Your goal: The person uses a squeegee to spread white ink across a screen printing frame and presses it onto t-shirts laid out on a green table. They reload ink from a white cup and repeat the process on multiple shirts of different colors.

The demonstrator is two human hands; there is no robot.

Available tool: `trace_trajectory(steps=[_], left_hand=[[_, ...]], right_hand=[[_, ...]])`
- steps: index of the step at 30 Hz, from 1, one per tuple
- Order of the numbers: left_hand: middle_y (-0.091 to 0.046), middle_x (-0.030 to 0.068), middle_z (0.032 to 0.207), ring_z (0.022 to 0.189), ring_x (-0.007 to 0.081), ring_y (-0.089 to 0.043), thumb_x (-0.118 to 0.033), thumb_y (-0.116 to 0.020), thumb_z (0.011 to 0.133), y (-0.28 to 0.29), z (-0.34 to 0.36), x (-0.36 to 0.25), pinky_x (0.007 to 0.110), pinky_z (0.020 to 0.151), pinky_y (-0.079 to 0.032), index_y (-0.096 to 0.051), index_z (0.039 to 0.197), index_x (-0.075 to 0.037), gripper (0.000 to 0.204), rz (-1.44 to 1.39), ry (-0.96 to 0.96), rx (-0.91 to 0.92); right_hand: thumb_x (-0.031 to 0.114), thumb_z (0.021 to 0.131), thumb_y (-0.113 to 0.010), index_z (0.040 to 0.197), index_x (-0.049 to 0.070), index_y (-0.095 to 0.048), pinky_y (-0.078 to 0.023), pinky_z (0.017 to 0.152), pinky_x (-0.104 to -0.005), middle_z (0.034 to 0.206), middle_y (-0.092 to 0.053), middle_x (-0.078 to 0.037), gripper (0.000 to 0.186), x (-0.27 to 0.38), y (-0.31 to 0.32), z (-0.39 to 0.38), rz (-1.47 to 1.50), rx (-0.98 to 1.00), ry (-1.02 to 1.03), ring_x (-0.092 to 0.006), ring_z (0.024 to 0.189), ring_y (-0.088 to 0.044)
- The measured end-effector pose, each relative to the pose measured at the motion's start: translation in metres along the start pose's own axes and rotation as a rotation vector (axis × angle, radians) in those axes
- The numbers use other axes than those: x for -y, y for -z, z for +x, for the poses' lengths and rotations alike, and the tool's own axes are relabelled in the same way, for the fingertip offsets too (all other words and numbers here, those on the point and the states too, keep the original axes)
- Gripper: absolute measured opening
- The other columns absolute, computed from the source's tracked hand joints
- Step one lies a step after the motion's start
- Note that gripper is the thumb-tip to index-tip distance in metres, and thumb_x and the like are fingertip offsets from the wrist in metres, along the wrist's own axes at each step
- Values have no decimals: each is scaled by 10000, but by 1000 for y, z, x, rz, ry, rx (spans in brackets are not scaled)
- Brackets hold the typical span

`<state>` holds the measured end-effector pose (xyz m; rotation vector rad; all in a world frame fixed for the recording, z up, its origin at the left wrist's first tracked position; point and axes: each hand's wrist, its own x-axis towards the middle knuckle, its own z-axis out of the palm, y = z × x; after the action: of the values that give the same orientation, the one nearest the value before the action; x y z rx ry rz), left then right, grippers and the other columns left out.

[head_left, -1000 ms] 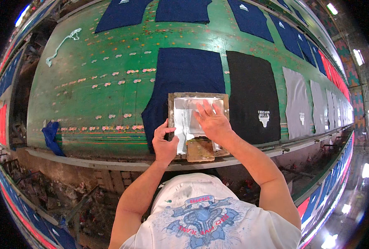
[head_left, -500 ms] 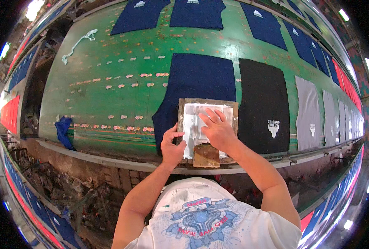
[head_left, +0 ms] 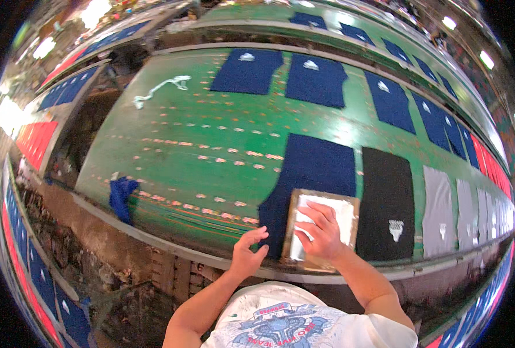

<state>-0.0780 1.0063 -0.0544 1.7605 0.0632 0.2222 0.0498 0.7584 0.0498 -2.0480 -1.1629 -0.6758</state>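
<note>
- Wooden-framed printing screen (head_left: 322,227) lying flat on the lower part of a navy T-shirt (head_left: 315,174), near the front edge of the long green printing table (head_left: 199,145).
- Right hand (head_left: 322,232) spread palm-down on the pale mesh of the screen, fingers extended and slightly splayed, pressing flat; nothing gripped.
- Left hand (head_left: 249,252) just beside the screen's left frame edge, at the navy shirt's lower left border; fingers loosely curled and half open, holding nothing; contact with shirt or table not resolvable.
- Black T-shirt (head_left: 388,203) with a small white print low on its front, laid immediately to the right of the navy shirt, touching or nearly touching the screen's right frame.
- Grey T-shirts (head_left: 437,211) further right in the same row, each with a small pale print.
- Second row of navy T-shirts (head_left: 315,80) along the far side of the table, each bearing a small white mark near its top edge.
- Crumpled blue rag (head_left: 121,197) at the table's front edge, well to the left of the hands.
- White cloth strip (head_left: 162,88) at the far left of the table.
- Rows of small pale and orange marks across the bare green surface.
</note>
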Motion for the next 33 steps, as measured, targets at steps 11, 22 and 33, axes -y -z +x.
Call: trace_trajectory(steps=[11, 22, 33], left_hand=[[-798, 131, 1409, 1326, 301, -740, 6, -817, 910, 309, -49, -22, 441, 1172, -549, -800, 1251, -46, 345, 159, -126, -398], [-836, 102, 1267, 1168, 181, -789, 45, -803, 938, 485, -123, -7, 351, 1068, -621, -800, 1245, -22, 314, 164, 112, -790], [-839, 48, 1020, 970, 130, -775, -60, -873, 955, 487, -143, -38, 313, 899, -614, -839, 1116, -41, 166, 353, 198, -898]], right_hand=[[103, 771, -959, 950, 153, -686, -558, 1036, -537, 1167, -762, -57, 330, 171, -193, 133, 259, 53, 182, -365, 1223, -710], [131, 759, -982, 909, 161, -676, -564, 1041, -555, 1144, -768, -39, 342, 268, -298, 227, 416, 185, 323, -338, 1211, -722], [-66, 777, -843, 941, 108, -654, -590, 973, -528, 1155, -775, -112, 305, 233, -348, 240, 533, -7, 148, -380, 1145, -747]])
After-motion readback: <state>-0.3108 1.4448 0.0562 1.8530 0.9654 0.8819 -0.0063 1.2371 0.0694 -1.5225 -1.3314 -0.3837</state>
